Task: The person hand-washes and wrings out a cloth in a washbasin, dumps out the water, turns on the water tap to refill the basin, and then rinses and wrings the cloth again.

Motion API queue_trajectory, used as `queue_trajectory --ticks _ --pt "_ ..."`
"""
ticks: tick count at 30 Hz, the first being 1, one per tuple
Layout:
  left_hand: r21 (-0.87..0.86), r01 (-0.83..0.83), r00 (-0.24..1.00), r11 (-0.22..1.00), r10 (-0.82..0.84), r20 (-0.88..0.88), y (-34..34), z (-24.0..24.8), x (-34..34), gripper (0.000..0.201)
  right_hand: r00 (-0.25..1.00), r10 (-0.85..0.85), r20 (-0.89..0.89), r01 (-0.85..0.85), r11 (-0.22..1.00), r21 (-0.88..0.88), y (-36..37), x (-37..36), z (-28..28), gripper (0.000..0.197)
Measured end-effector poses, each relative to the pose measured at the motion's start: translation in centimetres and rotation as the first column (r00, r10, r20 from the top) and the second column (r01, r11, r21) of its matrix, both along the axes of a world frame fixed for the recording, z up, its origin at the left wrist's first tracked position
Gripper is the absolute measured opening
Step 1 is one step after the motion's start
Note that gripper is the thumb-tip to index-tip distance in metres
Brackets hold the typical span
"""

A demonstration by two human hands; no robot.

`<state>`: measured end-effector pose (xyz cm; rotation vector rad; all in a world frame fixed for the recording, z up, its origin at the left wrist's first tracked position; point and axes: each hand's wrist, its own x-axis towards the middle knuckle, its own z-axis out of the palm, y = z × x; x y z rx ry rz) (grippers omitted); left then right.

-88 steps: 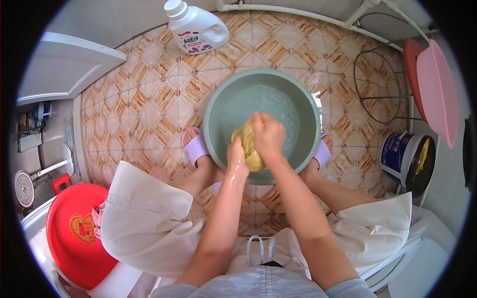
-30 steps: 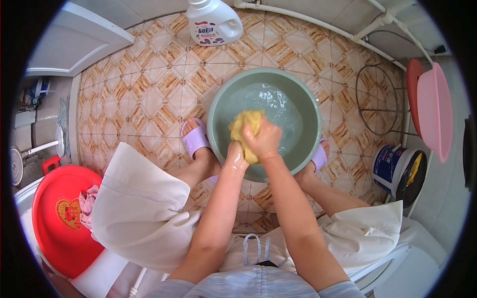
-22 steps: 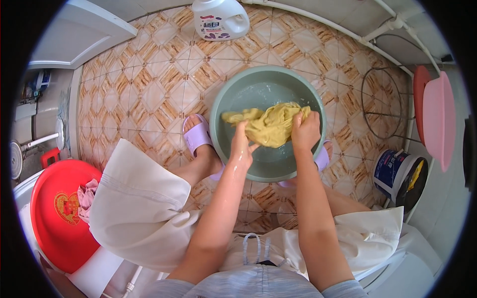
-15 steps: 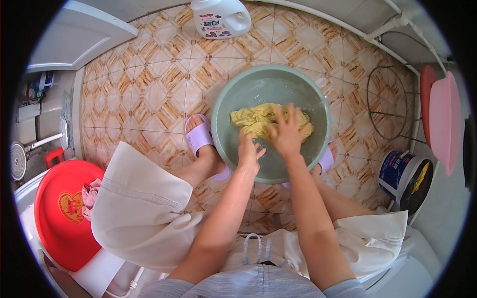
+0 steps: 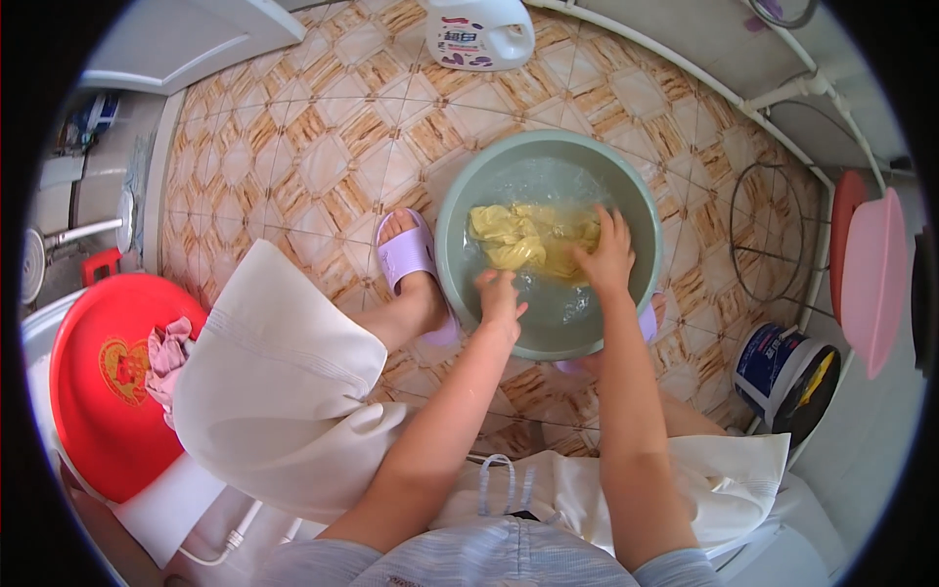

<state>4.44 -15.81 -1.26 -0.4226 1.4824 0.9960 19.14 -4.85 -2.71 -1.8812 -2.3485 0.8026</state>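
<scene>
A yellow cloth, wet and crumpled, lies in water inside a round grey-green basin on the floor between my feet. My right hand is at the cloth's right end, with its fingers apart and its thumb against the fabric. Just below the cloth's near edge, my left hand hovers over the basin's near-left part, fingers loosely bent and apart, with nothing visible in them. The water is rippled around the cloth.
A white detergent jug stands beyond the basin. At left, a red basin holds a pink cloth. A dark blue and white bucket, a wire rack and a pink basin are at right. Purple slippers flank the basin.
My right hand has moved from over the cloth to its right end. My left hand's fingers have bent. The cloth has shifted and spread in the water, and the view has turned slightly.
</scene>
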Motion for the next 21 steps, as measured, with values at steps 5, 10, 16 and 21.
queue_trajectory --ticks 5,10,16,21 --pt "-0.065 0.022 0.94 0.998 0.002 0.342 1.8 -0.1 -0.4 0.09 0.977 -0.153 0.146 0.164 0.984 -0.07 -4.8 -2.0 1.3 0.087" --pt "0.054 0.027 0.826 0.998 -0.053 0.561 2.3 0.8 -2.3 0.087 1.0 -0.024 -0.008 0.023 0.991 -0.135 -6.1 -3.5 4.1 0.07" --pt "0.519 -0.451 0.695 0.727 -0.08 0.715 1.5 4.1 -1.2 0.062 0.948 0.258 -0.187 -0.219 0.954 0.206 -7.9 -8.1 16.6 0.057" --pt "0.419 -0.603 0.561 0.679 -0.012 0.827 2.3 7.6 -1.3 0.044 0.729 -0.437 -0.526 0.162 0.858 -0.488 -5.9 -5.8 16.6 0.053"
